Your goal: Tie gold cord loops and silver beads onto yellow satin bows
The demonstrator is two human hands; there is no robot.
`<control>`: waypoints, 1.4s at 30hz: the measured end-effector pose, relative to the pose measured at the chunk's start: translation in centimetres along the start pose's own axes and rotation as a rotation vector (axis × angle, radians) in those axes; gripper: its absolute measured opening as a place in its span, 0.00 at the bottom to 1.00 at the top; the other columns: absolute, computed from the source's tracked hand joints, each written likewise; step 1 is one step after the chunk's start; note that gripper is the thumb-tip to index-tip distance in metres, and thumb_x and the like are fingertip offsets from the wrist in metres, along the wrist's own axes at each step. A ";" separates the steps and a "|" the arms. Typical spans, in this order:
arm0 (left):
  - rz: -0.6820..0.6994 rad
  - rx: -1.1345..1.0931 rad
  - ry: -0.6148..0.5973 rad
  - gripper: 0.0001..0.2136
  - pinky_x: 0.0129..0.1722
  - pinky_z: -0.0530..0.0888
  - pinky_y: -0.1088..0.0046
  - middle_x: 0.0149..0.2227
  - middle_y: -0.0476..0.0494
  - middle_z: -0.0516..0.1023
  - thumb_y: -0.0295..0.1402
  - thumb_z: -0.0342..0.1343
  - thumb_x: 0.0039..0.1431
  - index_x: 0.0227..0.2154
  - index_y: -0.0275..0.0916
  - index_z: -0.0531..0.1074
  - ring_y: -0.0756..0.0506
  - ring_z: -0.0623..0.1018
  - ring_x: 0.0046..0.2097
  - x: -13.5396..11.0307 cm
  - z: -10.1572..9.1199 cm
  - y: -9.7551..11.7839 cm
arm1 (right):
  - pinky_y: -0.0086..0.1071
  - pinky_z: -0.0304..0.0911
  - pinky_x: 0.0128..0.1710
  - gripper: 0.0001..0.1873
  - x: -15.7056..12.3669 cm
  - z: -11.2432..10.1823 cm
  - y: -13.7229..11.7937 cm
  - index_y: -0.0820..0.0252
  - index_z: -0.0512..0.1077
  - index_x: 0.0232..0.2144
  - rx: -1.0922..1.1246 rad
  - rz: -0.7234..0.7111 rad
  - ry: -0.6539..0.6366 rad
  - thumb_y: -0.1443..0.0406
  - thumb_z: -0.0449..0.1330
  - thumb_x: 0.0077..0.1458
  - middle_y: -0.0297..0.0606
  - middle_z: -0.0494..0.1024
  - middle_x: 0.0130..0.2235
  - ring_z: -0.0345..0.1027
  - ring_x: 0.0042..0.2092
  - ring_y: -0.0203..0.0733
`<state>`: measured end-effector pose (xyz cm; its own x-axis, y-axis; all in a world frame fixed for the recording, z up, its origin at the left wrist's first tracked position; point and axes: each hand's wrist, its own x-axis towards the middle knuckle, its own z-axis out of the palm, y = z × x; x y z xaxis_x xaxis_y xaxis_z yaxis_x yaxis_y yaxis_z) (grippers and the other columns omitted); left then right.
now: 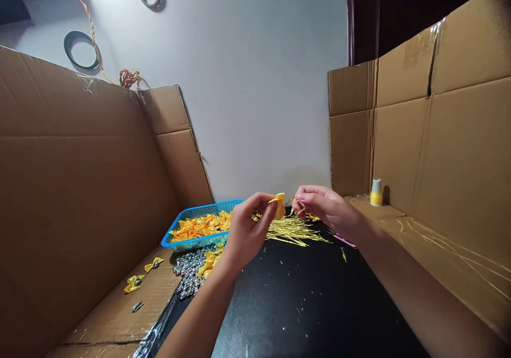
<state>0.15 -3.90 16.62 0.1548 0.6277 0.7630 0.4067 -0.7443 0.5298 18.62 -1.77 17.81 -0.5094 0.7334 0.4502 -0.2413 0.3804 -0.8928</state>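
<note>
My left hand (247, 230) pinches a small folded yellow ribbon piece (280, 203) between thumb and fingers, held above the black table top (303, 294). My right hand (325, 206) is closed in a pinch just to the right of it, holding a thin gold wire (295, 204) that runs toward the ribbon. Below the hands lies a loose heap of gold wires (293, 231). A blue basket (187, 242) filled with orange-yellow ribbon pieces stands at the left behind my left hand.
Silver beads (189, 273) and a few finished yellow bows (136, 281) lie left of the table. Tall cardboard walls (80, 187) enclose both sides. A yellow thread spool (376, 193) stands on the right cardboard ledge. A pink tool (345, 241) lies under my right wrist.
</note>
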 end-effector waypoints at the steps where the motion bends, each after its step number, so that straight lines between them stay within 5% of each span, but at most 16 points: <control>1: -0.007 -0.010 -0.001 0.09 0.28 0.65 0.76 0.24 0.50 0.69 0.36 0.52 0.61 0.31 0.36 0.72 0.52 0.67 0.27 0.0 0.0 0.0 | 0.31 0.58 0.35 0.13 0.0 0.0 0.0 0.60 0.66 0.22 0.003 0.000 0.000 0.59 0.57 0.54 0.33 0.68 0.27 0.60 0.30 0.34; 19: -0.139 -0.196 -0.037 0.11 0.29 0.68 0.77 0.28 0.46 0.76 0.39 0.55 0.59 0.31 0.36 0.73 0.50 0.72 0.30 0.3 -0.1 -0.1 | 0.31 0.58 0.34 0.13 0.0 -0.2 0.2 0.61 0.67 0.23 0.018 -0.007 -0.010 0.59 0.57 0.54 0.34 0.69 0.26 0.61 0.30 0.35; 31: 0.200 0.225 0.087 0.07 0.28 0.66 0.76 0.24 0.50 0.72 0.32 0.52 0.62 0.31 0.37 0.73 0.52 0.69 0.26 0.0 0.0 0.2 | 0.32 0.57 0.35 0.13 0.0 -0.5 0.2 0.60 0.66 0.23 -0.012 -0.016 -0.041 0.60 0.56 0.56 0.34 0.69 0.26 0.59 0.30 0.35; 42: 0.172 0.191 0.105 0.07 0.28 0.66 0.75 0.24 0.49 0.73 0.33 0.52 0.61 0.32 0.38 0.74 0.51 0.69 0.26 -0.2 0.0 0.2 | 0.32 0.57 0.34 0.14 0.2 -0.6 0.4 0.59 0.66 0.22 -0.004 -0.015 -0.049 0.57 0.57 0.54 0.34 0.69 0.26 0.59 0.30 0.36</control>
<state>0.18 -4.15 16.60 0.1465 0.4614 0.8750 0.5467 -0.7750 0.3171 18.93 -1.16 17.53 -0.5455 0.6994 0.4617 -0.2457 0.3933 -0.8860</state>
